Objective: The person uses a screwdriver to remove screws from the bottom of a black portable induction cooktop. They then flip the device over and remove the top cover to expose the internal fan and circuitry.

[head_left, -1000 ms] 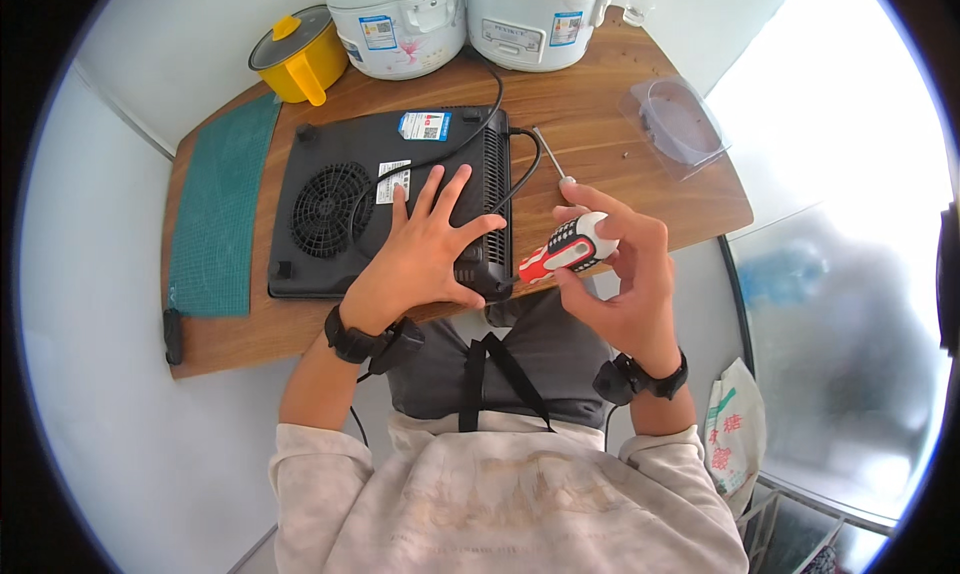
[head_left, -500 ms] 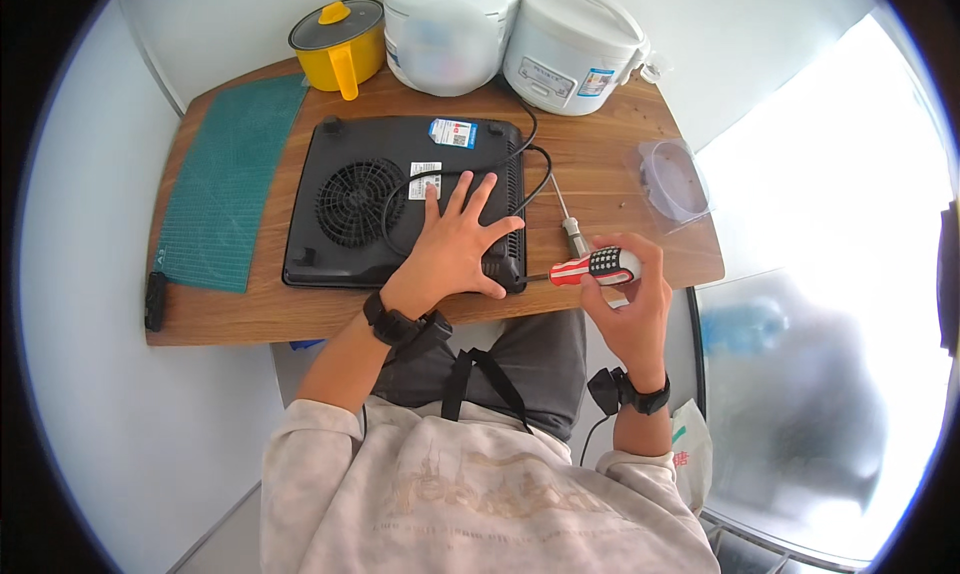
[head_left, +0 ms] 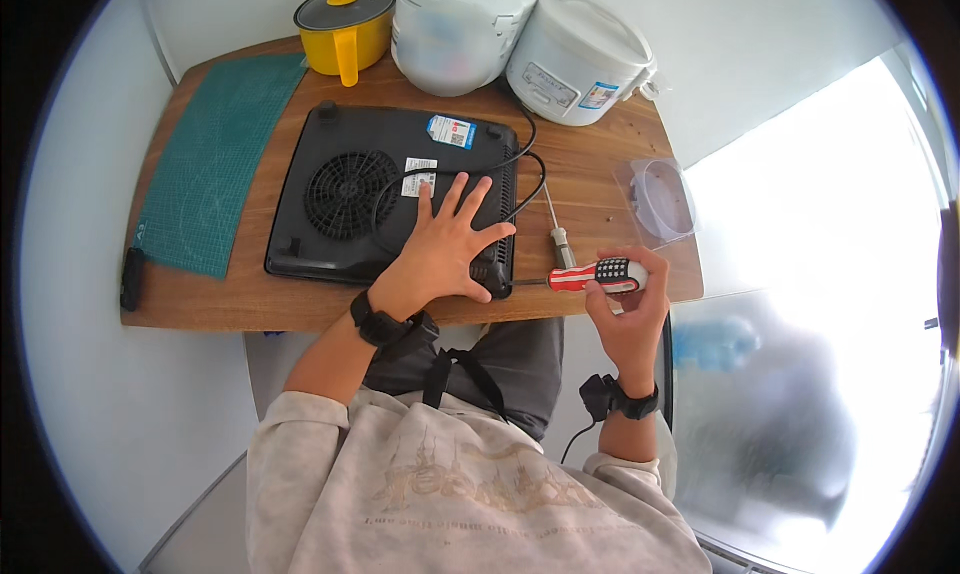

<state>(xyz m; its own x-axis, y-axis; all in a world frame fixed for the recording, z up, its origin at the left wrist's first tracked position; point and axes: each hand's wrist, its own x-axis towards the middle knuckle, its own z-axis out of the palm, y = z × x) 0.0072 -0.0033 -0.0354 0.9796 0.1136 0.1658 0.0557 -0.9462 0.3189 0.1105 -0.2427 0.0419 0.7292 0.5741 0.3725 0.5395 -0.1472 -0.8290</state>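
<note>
"So, starting at the left, what lies there?"

"A green mat [head_left: 215, 174] on the wooden table [head_left: 590, 199], then the black appliance [head_left: 395, 214], lying flat with its round fan grille [head_left: 350, 194] facing up."

"And the left arm?"

"It slants up and rightward from the lower edge, with a black band [head_left: 380, 324] round the wrist. The left hand [head_left: 437, 254] is palm down on the near right part of the appliance, fingers fanned wide and pointing away from the body; the thumb reaches right, close to the near edge. It grasps nothing."

"What's past those fingertips?"

"A black cord [head_left: 541, 179] loops over the appliance and off its right side. Just beyond that, a slim screwdriver [head_left: 560, 246] lies loose on the table."

"Now the right hand?"

"The right hand [head_left: 632, 314] comes almost straight up, with its thumb and fingers curled round the rear of a red, white and black screwdriver [head_left: 580, 277]. That tool points left, its shaft nearly level, the tip at the appliance's near right corner."

"Seated in a screw?"

"I can't tell; it's too small. Farthest right sits a clear plastic container [head_left: 662, 202]."
</note>
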